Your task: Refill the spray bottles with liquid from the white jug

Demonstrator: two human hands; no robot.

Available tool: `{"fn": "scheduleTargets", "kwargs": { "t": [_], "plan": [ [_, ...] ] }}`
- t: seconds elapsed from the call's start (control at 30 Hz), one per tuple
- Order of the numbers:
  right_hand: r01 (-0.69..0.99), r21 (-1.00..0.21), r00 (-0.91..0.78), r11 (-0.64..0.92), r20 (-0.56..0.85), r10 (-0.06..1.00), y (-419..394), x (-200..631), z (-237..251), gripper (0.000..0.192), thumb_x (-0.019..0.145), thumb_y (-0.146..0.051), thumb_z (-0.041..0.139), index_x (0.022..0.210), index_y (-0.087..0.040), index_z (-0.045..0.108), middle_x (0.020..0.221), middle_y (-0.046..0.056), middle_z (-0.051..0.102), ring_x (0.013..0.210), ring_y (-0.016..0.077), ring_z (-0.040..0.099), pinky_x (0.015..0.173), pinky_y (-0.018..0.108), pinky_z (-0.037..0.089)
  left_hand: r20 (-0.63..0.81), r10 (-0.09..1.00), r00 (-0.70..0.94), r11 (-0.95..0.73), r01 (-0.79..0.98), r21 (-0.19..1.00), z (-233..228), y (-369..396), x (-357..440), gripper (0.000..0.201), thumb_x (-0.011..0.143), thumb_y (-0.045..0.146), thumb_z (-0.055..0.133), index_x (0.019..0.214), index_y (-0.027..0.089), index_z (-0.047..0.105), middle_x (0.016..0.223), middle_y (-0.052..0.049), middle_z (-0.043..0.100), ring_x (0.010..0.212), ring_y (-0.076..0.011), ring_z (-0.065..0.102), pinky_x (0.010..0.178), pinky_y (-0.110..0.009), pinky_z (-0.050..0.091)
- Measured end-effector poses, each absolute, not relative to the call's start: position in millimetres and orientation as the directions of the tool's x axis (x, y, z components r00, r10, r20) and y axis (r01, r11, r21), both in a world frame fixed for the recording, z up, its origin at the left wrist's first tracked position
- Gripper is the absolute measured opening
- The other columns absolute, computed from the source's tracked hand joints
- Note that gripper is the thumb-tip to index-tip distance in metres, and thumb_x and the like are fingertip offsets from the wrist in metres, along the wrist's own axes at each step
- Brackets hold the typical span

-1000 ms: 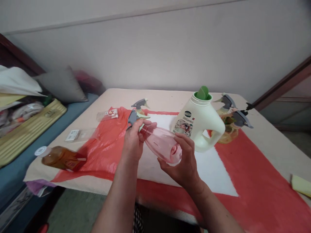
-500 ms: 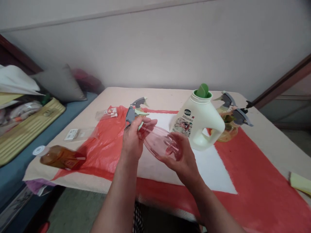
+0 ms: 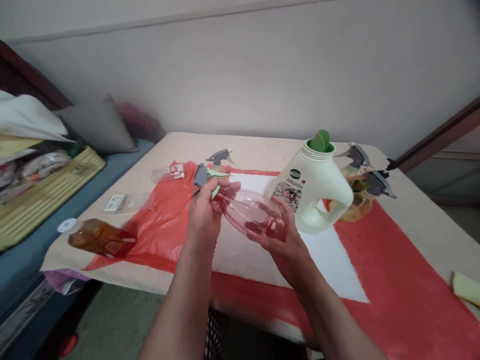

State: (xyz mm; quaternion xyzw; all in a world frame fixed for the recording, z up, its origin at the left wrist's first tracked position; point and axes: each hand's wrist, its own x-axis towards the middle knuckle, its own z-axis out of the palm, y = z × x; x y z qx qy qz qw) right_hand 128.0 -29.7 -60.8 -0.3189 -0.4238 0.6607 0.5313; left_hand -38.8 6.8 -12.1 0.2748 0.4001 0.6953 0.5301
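Observation:
A clear pink spray bottle (image 3: pixel 250 210) lies tilted in the air between my hands, above the white sheet. My left hand (image 3: pixel 207 210) is closed around its neck, by the grey and pale green trigger head (image 3: pixel 204 176). Its base rests in the closed fingers of my right hand (image 3: pixel 287 239). Just beyond, to the right, stands a pale green jug (image 3: pixel 317 182) with a dark green scoop (image 3: pixel 321 140) in its mouth. Another spray bottle, with a grey trigger head (image 3: pixel 219 157), stands behind my left hand, mostly hidden.
Spray bottles (image 3: pixel 352 205) with grey heads stand right of the jug. A capped bottle of amber liquid (image 3: pixel 98 237) lies at the table's left edge, near clear packaging (image 3: pixel 127 203). Red plastic (image 3: pixel 168 220) and a white sheet (image 3: pixel 247 265) cover the table. A yellow cloth (image 3: pixel 466 286) lies far right.
The pink bottle has turned slightly, and my right hand has shifted a little to the right at its base. My left hand keeps its hold. The whole view has shifted slightly.

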Motion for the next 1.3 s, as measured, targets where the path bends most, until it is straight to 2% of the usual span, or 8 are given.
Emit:
{"fn": "scheduleTargets", "kwargs": {
  "t": [0.2, 0.5, 0.7, 0.8, 0.93, 1.13, 1.23, 1.3],
  "plan": [
    [-0.290, -0.937, -0.114, 0.196, 0.238, 0.965, -36.8, 123.4, -56.6, 0.081, 0.062, -0.018, 0.081, 0.129, -0.043, 0.042, 0.138, 0.002, 0.042, 0.103, 0.0201, 0.063, 0.079, 0.036, 0.061, -0.063, 0.947, -0.316, -0.115, -0.514, 0.850, -13.1, 8.4, -37.9, 0.025, 0.080, 0.041, 0.063, 0.075, 0.017, 0.069, 0.081, -0.008, 0.078, 0.086, -0.0219, 0.074, 0.085, -0.033, 0.054],
    [-0.197, -0.945, -0.122, 0.262, 0.289, 0.950, -38.0, 127.8, -49.9, 0.078, 0.065, -0.014, 0.079, 0.127, -0.044, 0.043, 0.141, 0.000, 0.041, 0.110, 0.0197, 0.060, 0.083, 0.034, 0.059, -0.052, 0.966, -0.254, -0.098, -0.545, 0.833, -15.1, 9.3, -40.0, 0.028, 0.082, 0.044, 0.064, 0.075, 0.018, 0.070, 0.081, -0.008, 0.078, 0.081, -0.0198, 0.073, 0.081, -0.032, 0.054],
    [-0.336, -0.942, -0.156, 0.008, 0.064, 0.986, -39.4, 126.6, -47.6, 0.076, 0.064, -0.030, 0.084, 0.129, -0.039, 0.045, 0.128, 0.001, 0.055, 0.088, 0.0162, 0.066, 0.071, 0.030, 0.058, 0.013, 0.976, -0.218, -0.132, -0.544, 0.829, -14.3, 8.9, -40.5, 0.022, 0.082, 0.038, 0.063, 0.079, 0.018, 0.072, 0.083, -0.007, 0.078, 0.084, -0.0205, 0.073, 0.086, -0.034, 0.053],
    [-0.349, -0.919, -0.227, -0.180, -0.104, 0.968, -39.6, 124.2, -52.6, 0.059, 0.080, -0.060, 0.065, 0.127, -0.027, 0.051, 0.098, 0.005, 0.068, 0.063, 0.0171, 0.066, 0.053, 0.029, 0.053, 0.051, 0.979, -0.196, -0.150, -0.532, 0.834, -11.2, 6.5, -39.5, 0.021, 0.082, 0.035, 0.060, 0.081, 0.019, 0.073, 0.084, -0.006, 0.078, 0.088, -0.0222, 0.073, 0.088, -0.036, 0.053],
    [-0.411, -0.857, -0.299, -0.312, -0.197, 0.934, -37.5, 120.7, -62.6, 0.080, 0.082, -0.083, 0.039, 0.128, -0.019, 0.054, 0.084, 0.008, 0.069, 0.057, 0.0181, 0.064, 0.048, 0.027, 0.047, 0.065, 0.972, -0.227, -0.181, -0.537, 0.824, -8.8, 4.1, -34.9, 0.017, 0.081, 0.030, 0.060, 0.074, 0.019, 0.071, 0.077, -0.005, 0.077, 0.083, -0.0210, 0.073, 0.088, -0.037, 0.053],
    [-0.386, -0.907, -0.151, -0.168, -0.117, 0.982, -37.2, 121.1, -59.9, 0.067, 0.084, -0.064, 0.061, 0.141, -0.034, 0.044, 0.117, 0.006, 0.061, 0.074, 0.0151, 0.062, 0.062, 0.031, 0.055, -0.011, 0.944, -0.331, -0.192, -0.574, 0.796, -11.7, 8.7, -31.2, 0.016, 0.079, 0.029, 0.062, 0.068, 0.019, 0.068, 0.073, -0.005, 0.076, 0.078, -0.0180, 0.071, 0.087, -0.034, 0.053],
    [-0.332, -0.939, -0.149, -0.093, -0.045, 0.988, -40.6, 121.7, -52.0, 0.098, 0.066, -0.037, 0.086, 0.146, -0.043, 0.031, 0.129, 0.004, 0.057, 0.076, 0.0139, 0.063, 0.065, 0.031, 0.056, -0.012, 0.931, -0.364, -0.212, -0.570, 0.794, -11.2, 9.9, -34.0, 0.016, 0.078, 0.030, 0.063, 0.067, 0.019, 0.068, 0.074, -0.004, 0.076, 0.078, -0.0172, 0.071, 0.086, -0.032, 0.053],
    [-0.310, -0.945, -0.187, -0.107, -0.050, 0.981, -41.7, 122.3, -50.2, 0.100, 0.061, -0.033, 0.089, 0.144, -0.040, 0.033, 0.123, 0.004, 0.061, 0.067, 0.0126, 0.063, 0.057, 0.028, 0.054, 0.002, 0.932, -0.362, -0.221, -0.566, 0.794, -9.4, 8.6, -35.8, 0.016, 0.078, 0.030, 0.062, 0.067, 0.020, 0.068, 0.074, -0.004, 0.076, 0.080, -0.0180, 0.071, 0.087, -0.034, 0.053]
  ]
}}
